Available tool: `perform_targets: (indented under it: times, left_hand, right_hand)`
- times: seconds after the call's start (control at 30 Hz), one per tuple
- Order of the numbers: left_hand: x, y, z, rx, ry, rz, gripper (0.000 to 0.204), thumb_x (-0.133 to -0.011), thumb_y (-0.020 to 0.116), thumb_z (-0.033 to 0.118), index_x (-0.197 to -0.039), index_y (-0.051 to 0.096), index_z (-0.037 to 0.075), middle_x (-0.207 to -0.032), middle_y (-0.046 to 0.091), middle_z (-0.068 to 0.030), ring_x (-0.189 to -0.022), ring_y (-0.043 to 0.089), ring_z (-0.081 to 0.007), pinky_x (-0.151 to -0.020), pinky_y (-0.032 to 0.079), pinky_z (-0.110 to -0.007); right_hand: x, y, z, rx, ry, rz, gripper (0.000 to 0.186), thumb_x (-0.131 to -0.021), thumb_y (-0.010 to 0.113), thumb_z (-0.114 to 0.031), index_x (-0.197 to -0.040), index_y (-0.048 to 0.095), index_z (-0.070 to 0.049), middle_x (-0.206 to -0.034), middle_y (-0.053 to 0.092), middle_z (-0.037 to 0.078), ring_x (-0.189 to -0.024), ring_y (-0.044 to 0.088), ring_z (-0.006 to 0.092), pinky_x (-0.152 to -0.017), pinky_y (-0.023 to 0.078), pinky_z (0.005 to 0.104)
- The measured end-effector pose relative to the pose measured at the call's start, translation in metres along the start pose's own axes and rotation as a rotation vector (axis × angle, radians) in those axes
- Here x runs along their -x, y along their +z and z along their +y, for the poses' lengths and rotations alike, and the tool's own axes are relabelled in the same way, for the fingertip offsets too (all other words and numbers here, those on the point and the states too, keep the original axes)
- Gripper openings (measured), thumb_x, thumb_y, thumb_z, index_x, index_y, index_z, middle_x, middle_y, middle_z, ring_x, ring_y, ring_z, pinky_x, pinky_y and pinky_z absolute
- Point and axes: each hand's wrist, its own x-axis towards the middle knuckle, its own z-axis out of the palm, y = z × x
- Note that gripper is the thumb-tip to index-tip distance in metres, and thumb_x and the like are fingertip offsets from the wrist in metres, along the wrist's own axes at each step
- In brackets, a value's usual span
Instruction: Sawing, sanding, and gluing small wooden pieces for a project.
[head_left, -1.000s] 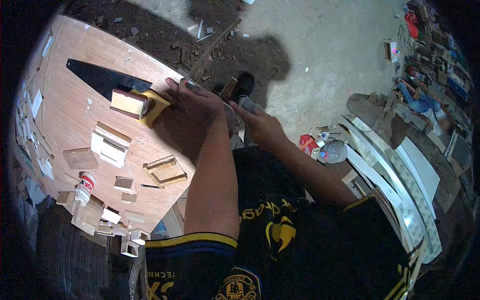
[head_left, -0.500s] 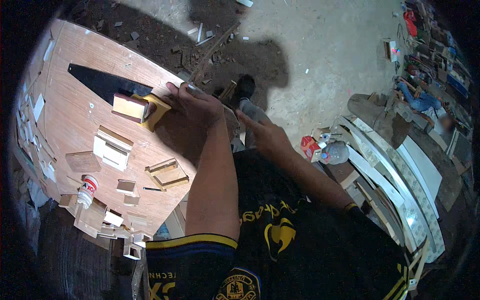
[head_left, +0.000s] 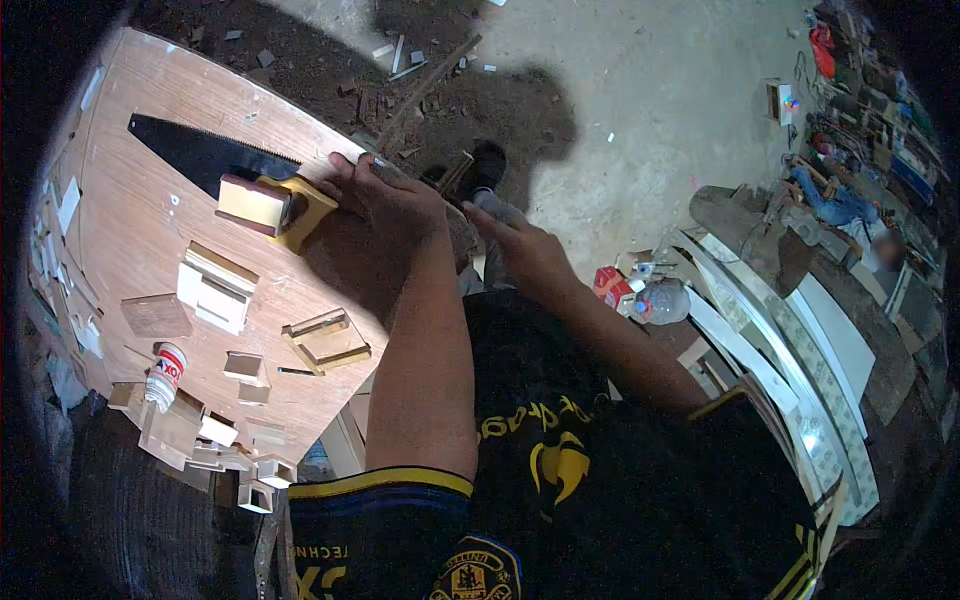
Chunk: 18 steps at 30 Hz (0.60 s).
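A bottle (head_left: 167,366) sat among wooden pieces (head_left: 175,428), apparently out of the hands' way. On the tabletop (head_left: 130,250) lay the saw (head_left: 225,160), handle beside the left hand, likely for reach; a wooden block (head_left: 250,204) overlapped it. The left hand (head_left: 398,208) curled at the edge, perhaps steadying something; the right hand (head_left: 522,245) was half-curled. Whether either gripped anything, I couldn't tell.

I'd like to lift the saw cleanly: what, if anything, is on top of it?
A small wooden piece overlaps the saw near its yellow handle. The part it covers is hidden, and I cannot tell whether it touches the saw.
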Motion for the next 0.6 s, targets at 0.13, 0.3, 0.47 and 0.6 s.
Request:
perform_targets:
  times: [0.13, 0.3, 0.47, 0.6]
  left_hand:
    - [0.002, 0.005, -0.007, 0.037, -0.081, -0.050, 0.019, -0.096, 0.039, 0.005, -0.114, 0.043, 0.001, -0.141, 0.038, -0.0314, -0.134, 0.036, -0.0468, -0.115, 0.022, -0.057]
    - [0.005, 0.000, -0.012, 0.000, -0.074, -0.034, 0.019, -0.096, 0.040, 0.006, -0.114, 0.043, 0.001, -0.141, 0.039, -0.0305, -0.133, 0.037, -0.0475, -0.114, 0.022, -0.058]
    - [0.002, 0.000, -0.007, -0.012, -0.039, -0.042, 0.019, -0.098, 0.038, 0.009, -0.114, 0.042, 0.001, -0.140, 0.040, -0.0308, -0.132, 0.038, -0.0475, -0.113, 0.024, -0.059]
    - [-0.001, 0.003, -0.012, 0.021, -0.030, -0.015, 0.019, -0.099, 0.036, 0.011, -0.115, 0.042, 0.002, -0.140, 0.040, -0.0309, -0.132, 0.038, -0.0479, -0.112, 0.025, -0.059]
  right_hand:
    - [0.013, 0.004, -0.007, 0.060, 0.027, 0.006, 0.068, -0.085, 0.050, -0.002, -0.144, 0.040, -0.036, -0.122, 0.060, 0.020, -0.093, 0.066, 0.0394, -0.075, 0.055, 0.0450]
    - [0.015, -0.005, -0.002, 0.018, -0.002, -0.012, 0.072, -0.083, 0.052, 0.000, -0.144, 0.040, -0.038, -0.114, 0.062, 0.020, -0.090, 0.066, 0.0392, -0.075, 0.054, 0.0452]
    - [0.008, -0.002, -0.009, 0.046, 0.005, -0.004, 0.069, -0.085, 0.052, -0.004, -0.145, 0.039, -0.035, -0.097, 0.061, 0.021, -0.080, 0.065, 0.0393, -0.069, 0.053, 0.0478]
    - [0.023, 0.005, 0.003, 0.061, -0.014, 0.005, 0.064, -0.088, 0.053, -0.010, -0.146, 0.038, -0.034, -0.084, 0.060, 0.021, -0.073, 0.063, 0.0392, -0.064, 0.051, 0.0498]
